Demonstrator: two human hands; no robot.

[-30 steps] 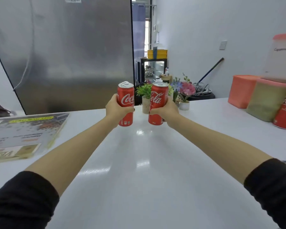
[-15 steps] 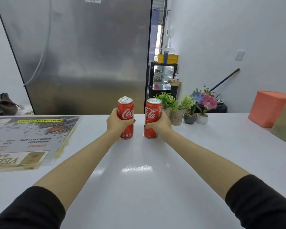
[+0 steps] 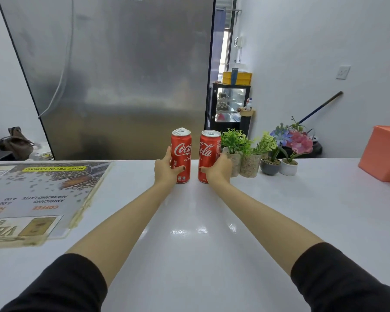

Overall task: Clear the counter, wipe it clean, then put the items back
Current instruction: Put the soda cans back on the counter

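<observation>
While hands [image 3: 167, 171] [image 3: 220, 171] grip cans [image 3: 182, 152] [image 3: 208, 152], both upright

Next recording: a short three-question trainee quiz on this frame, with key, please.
1. True or false: the left hand grips the left red aluminium cola can, the right hand the right red aluminium cola can, both upright.
2. What stands just beside the right can? A) small potted green plants B) a kettle C) plates.
3. Fill in: the flat printed menu poster lies on the glossy white counter to the person's ____.
Key: 1 true; 2 A; 3 left.
</observation>
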